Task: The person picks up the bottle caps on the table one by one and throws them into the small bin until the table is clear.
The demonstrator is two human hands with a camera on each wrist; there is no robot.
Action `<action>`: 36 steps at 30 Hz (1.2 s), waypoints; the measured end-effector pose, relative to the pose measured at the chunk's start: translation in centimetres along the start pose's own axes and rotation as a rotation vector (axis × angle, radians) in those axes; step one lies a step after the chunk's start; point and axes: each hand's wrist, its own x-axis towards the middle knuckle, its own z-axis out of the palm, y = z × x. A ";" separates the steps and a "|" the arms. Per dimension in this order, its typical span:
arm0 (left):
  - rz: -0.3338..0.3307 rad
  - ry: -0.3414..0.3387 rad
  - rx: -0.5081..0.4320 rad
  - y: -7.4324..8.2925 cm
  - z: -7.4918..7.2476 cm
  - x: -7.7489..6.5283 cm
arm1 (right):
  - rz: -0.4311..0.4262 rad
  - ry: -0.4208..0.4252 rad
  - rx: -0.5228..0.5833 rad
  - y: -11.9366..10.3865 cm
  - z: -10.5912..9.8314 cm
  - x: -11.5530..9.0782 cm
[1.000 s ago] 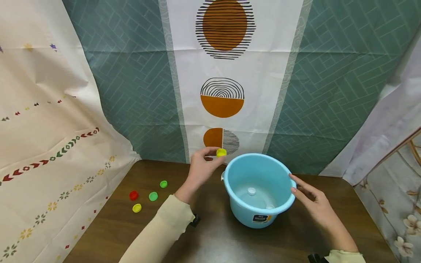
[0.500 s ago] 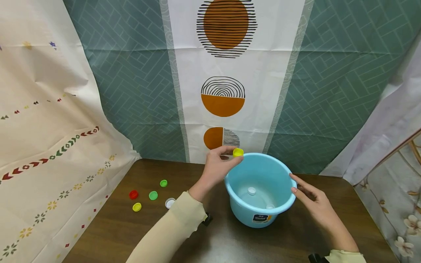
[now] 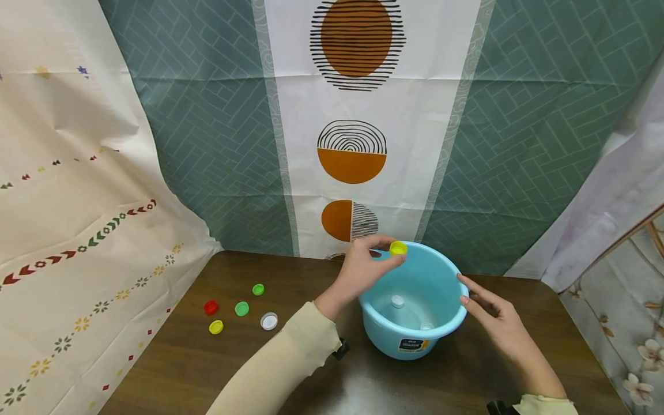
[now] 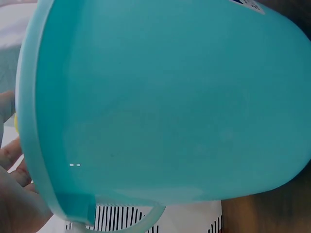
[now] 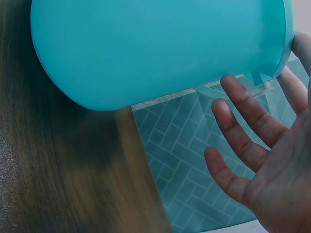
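My left hand (image 3: 363,266) pinches a yellow bottle cap (image 3: 398,248) between thumb and fingers, above the left far part of a light blue bucket's opening. The bucket (image 3: 396,346) stands upright on the table. My right hand (image 3: 495,320) touches its right rim with thumb and index finger; in the right wrist view, the other fingers (image 5: 235,133) are extended away from the wall. Inside the bucket lie a white cap (image 3: 397,301) and another whitish cap (image 3: 427,326). In the left wrist view, the rim hides most of the yellow cap and part of the left hand (image 4: 17,194).
Loose caps lie on the brown table (image 3: 176,369) to the left: a red cap (image 3: 210,307), a yellow one, two green ones, and a white cap (image 3: 268,321) near the left sleeve. Patterned cloth (image 3: 218,144) hangs behind the table. The bucket's handle (image 4: 146,221) hangs at its side.
My left hand has carried the yellow cap rightward, from beside the bucket to over its opening. The white cap on the table has come out from behind the sleeve. My right hand stays put.
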 end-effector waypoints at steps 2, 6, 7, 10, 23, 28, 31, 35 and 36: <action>-0.009 -0.006 -0.004 0.0 0.2 0.0 | 0.001 0.001 -0.003 0.0 0.0 0.0; -0.028 -0.012 0.009 -0.1 0.5 0.1 | 0.005 0.001 -0.006 0.1 0.1 0.0; -0.031 -0.013 0.015 -0.1 0.6 0.1 | 0.007 0.000 -0.005 0.2 0.1 0.0; -0.032 -0.013 0.030 -0.1 0.7 0.1 | 0.018 0.001 0.002 0.2 0.1 0.0; -0.045 -0.004 0.013 -0.7 0.6 0.5 | -0.005 0.005 0.002 0.1 0.0 0.0; -0.052 0.002 0.003 -0.6 0.6 0.6 | 0.000 0.005 0.002 0.0 0.0 0.1; -0.054 0.007 0.014 -0.6 0.5 0.6 | -0.002 0.006 0.000 0.0 0.0 0.1; -0.048 0.011 0.042 -0.5 0.5 0.6 | 0.000 0.004 -0.004 0.0 0.0 0.1; -0.047 0.011 0.046 -0.5 0.5 0.6 | 0.002 0.003 -0.005 0.0 0.0 0.1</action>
